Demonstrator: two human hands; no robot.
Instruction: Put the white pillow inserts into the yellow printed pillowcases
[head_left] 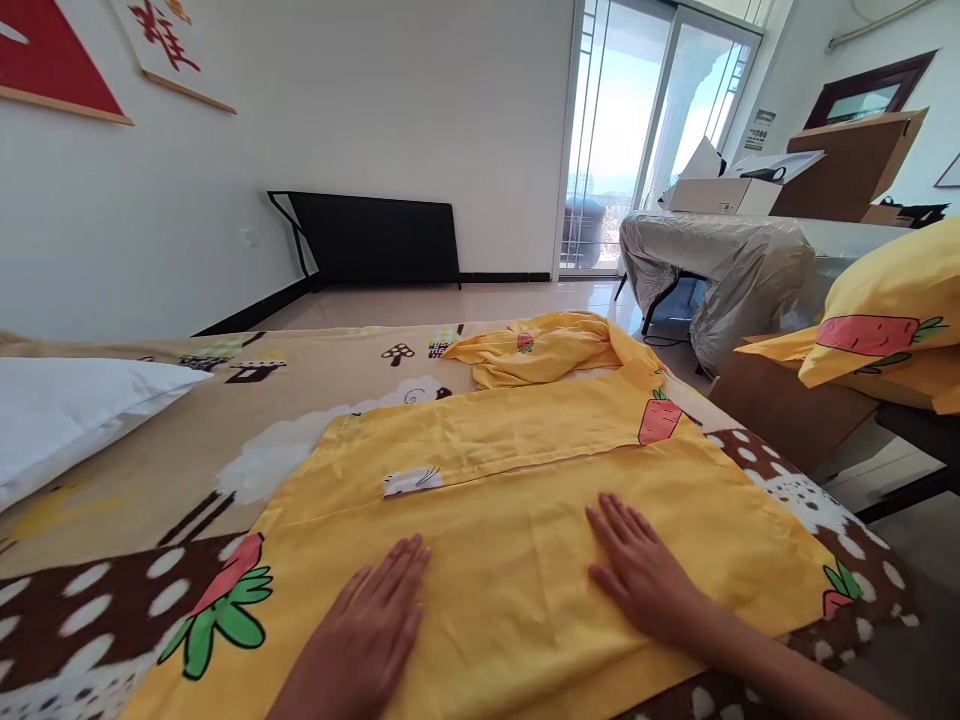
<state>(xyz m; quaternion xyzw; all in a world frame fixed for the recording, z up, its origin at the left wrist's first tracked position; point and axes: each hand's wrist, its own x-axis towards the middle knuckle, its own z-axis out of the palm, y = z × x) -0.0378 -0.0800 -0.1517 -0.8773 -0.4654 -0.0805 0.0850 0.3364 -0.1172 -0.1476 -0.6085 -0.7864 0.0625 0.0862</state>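
Observation:
A yellow pillowcase with printed carrots lies spread out on the patterned bed cover, its open slit running across the middle. My left hand rests flat on the lower left part of the cloth, fingers stretched out. On the right side, my right hand lies flat on the same cloth with its fingers a little apart. Neither hand grips anything. Beyond the slit, a crumpled yellow cloth with a small carrot print sits at the far edge.
A white pillow lies at the left on the patterned bed cover. At the right, a yellow carrot-print pillow rests on a dark seat. Behind stand a plastic-wrapped table with boxes and a folded black panel against the wall.

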